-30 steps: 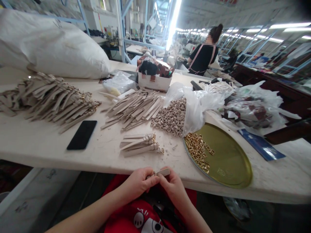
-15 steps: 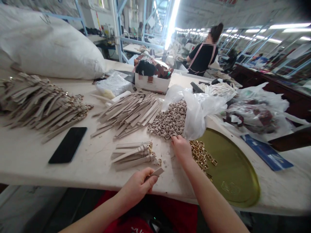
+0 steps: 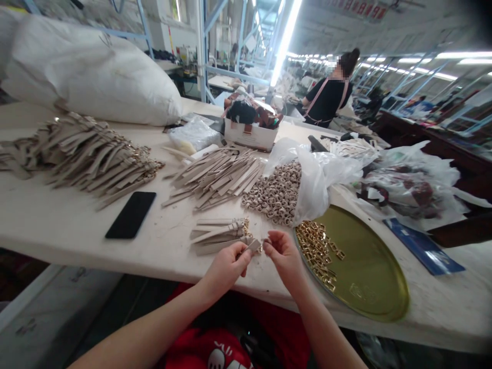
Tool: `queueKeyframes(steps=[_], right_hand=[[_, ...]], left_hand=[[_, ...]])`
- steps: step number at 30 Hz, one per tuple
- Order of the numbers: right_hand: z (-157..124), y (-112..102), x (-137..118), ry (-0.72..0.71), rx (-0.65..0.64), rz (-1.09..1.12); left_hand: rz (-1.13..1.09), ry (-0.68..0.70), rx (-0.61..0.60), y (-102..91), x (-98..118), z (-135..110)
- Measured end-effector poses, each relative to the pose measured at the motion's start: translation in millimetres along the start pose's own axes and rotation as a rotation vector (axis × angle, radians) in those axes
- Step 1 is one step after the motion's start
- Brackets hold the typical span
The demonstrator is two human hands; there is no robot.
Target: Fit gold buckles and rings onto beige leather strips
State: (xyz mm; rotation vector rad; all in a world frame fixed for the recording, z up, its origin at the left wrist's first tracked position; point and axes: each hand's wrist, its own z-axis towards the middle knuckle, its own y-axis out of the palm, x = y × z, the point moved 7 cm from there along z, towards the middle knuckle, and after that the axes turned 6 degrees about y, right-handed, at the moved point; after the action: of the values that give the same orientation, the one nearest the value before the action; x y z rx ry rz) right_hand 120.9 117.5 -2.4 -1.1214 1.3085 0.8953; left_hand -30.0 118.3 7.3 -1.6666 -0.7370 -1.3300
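In the head view my left hand (image 3: pixel 232 261) pinches a flat beige strap (image 3: pixel 254 245), its squared end sticking out past the thumb. My right hand (image 3: pixel 283 253) is close by on the right, thumb and fingertips pressed together on what looks like a small beige strap loop, mostly hidden by the fingers. Just behind my left hand lies a small stack of straps with gold buckles (image 3: pixel 219 236). A heap of beige loops (image 3: pixel 274 195) spills from a clear plastic bag (image 3: pixel 317 179) beyond my right hand. Loose gold buckles (image 3: pixel 317 251) lie on an olive-gold tray (image 3: pixel 369 266).
Plain straps (image 3: pixel 219 177) are piled mid-table, with a larger buckled-strap pile (image 3: pixel 100 156) at left. A black phone (image 3: pixel 130 215) lies in front. Further back are a white sack (image 3: pixel 96 77) and a filled box (image 3: pixel 249 134). A person (image 3: pixel 328 97) stands beyond.
My right hand has come back from the loop heap toward my left hand, fingers pinched. My left hand has risen slightly with the strap. The whole view has shifted a little.
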Motion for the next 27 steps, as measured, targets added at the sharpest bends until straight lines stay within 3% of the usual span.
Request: queueKeyframes(steps=[3, 8, 11, 16, 22, 27], right_hand=[[-24, 21, -5, 0.098, -0.087, 0.188], [-42, 28, 1, 0.261, -0.077, 0.342], [-47, 27, -1, 0.224, -0.067, 0.323], [-59, 23, -14, 0.067, -0.05, 0.139], [-64, 27, -14, 0.088, -0.087, 0.196], [-63, 31, -5, 0.183, -0.216, 0.187]], left_hand=[[0.058, 0.024, 0.048, -5.5, 4, -4], [0.138, 0.046, 0.08, -8.6, 7, -18], [0.087, 0.054, 0.028, -4.3, 5, -24], [-0.065, -0.037, -0.161, 4.4, -3, -32], [-0.098, -0.013, -0.146, 1.3, 4, -36], [-0.051, -0.035, -0.228, 3.0, 3, -39]])
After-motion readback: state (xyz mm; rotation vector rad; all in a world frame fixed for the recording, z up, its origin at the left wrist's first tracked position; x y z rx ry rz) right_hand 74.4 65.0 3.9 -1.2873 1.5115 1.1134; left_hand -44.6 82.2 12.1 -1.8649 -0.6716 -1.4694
